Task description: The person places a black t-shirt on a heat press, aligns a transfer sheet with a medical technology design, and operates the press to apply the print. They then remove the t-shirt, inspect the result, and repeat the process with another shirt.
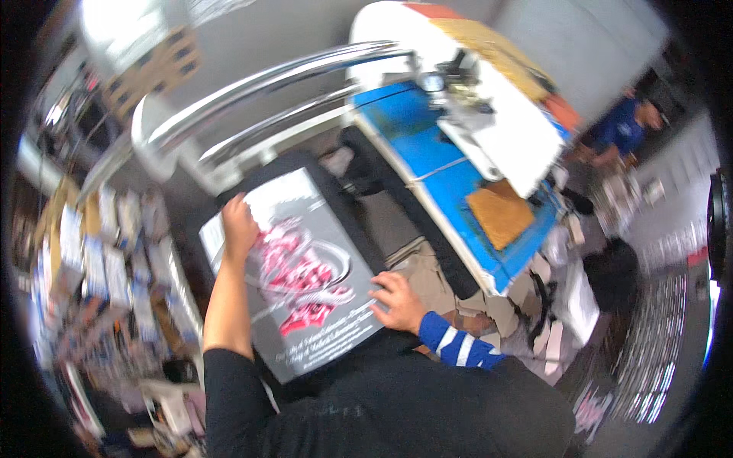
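A grey printed sheet or cover (301,229) with a pink illustration lies tilted on a dark surface just before me. My left hand (238,223) grips its upper left edge, fingers bent over it. At the lower right edge of the same piece rests my right hand (393,301), its fingers apart and slightly curled; a blue striped sleeve covers that wrist. What lies beneath the printed piece is mostly hidden.
Chrome rails (275,72) run ahead. A machine table (416,160) with blue top and white platform stands ahead-right, holding a brown square (500,214). Stacks of paper (99,259) fill the left, scraps (504,313) litter the right. A co-worker (618,137) is at far right.
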Demonstrator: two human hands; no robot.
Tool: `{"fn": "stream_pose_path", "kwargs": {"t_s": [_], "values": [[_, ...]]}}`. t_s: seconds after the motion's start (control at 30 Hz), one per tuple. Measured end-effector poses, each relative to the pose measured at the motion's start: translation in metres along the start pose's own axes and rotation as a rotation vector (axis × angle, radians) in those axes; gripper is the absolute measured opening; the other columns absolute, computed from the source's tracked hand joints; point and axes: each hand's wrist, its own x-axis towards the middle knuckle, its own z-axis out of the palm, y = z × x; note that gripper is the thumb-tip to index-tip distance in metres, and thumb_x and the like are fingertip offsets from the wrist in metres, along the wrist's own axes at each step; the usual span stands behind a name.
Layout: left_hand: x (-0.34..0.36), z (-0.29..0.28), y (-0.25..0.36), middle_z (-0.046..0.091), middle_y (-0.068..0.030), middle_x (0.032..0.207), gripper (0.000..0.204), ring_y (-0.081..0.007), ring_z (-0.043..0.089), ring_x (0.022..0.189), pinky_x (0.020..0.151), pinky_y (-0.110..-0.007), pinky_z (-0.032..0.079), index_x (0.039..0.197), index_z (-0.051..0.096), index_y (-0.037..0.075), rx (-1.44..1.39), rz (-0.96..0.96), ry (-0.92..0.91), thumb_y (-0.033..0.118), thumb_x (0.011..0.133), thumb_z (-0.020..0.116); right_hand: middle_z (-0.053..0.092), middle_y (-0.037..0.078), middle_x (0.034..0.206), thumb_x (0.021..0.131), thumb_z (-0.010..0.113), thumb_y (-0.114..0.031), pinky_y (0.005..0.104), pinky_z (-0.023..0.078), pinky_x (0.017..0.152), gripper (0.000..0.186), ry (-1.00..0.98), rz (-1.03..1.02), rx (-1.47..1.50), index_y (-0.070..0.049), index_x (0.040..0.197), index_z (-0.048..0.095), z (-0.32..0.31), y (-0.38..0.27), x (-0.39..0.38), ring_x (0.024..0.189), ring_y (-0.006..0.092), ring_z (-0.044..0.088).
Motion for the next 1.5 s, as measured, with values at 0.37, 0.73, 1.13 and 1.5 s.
{"fn": "stream_pose_path", "kwargs": {"t_s": [0.37,0.73,1.13,1.5], "values": [[-0.005,-0.063,0.008,0.064,-0.0124,0.127,0.027,-0.0245,0.057,0.122,0.104,-0.043,0.045,0.120,0.067,0.004,-0.512,-0.542,0.134,0.011,0.094,0.067,0.058,0.014,0.130,0.086,0.073,-0.029,0.0499,0.044,0.106,0.030,0.019,-0.028,-0.046,-0.007,0.105,0.069,-0.003,0.000,-0.005,0.129,0.0361,0.050],[-0.159,-0.308,0.187,0.065,-0.0064,0.101,0.018,-0.0229,0.060,0.102,0.090,-0.041,0.048,0.099,0.068,0.009,-1.498,-0.331,0.040,0.025,0.093,0.068,0.059,0.014,0.127,0.085,0.074,-0.028,0.0493,0.045,0.105,0.030,0.071,-0.077,-0.041,-0.006,0.105,0.068,0.003,-0.002,-0.009,0.127,0.0363,0.050],[-0.185,-0.315,0.178,0.069,-0.0075,0.097,0.011,-0.0223,0.063,0.095,0.088,-0.037,0.050,0.097,0.071,0.006,-0.842,-0.716,0.226,0.016,0.092,0.071,0.061,0.014,0.125,0.082,0.074,-0.029,0.0492,0.043,0.107,0.029,0.100,-0.079,-0.030,-0.007,0.101,0.068,0.008,0.004,-0.006,0.125,0.0366,0.052],[-0.249,-0.190,0.201,0.067,-0.0141,0.126,0.027,-0.0374,0.056,0.128,0.116,-0.054,0.035,0.110,0.073,0.005,-0.084,-0.368,-0.076,0.013,0.084,0.076,0.062,0.017,0.122,0.078,0.078,-0.019,0.0499,0.045,0.102,0.027,0.082,-0.079,-0.026,-0.004,0.099,0.070,0.005,-0.003,-0.007,0.118,0.0391,0.055]]}}
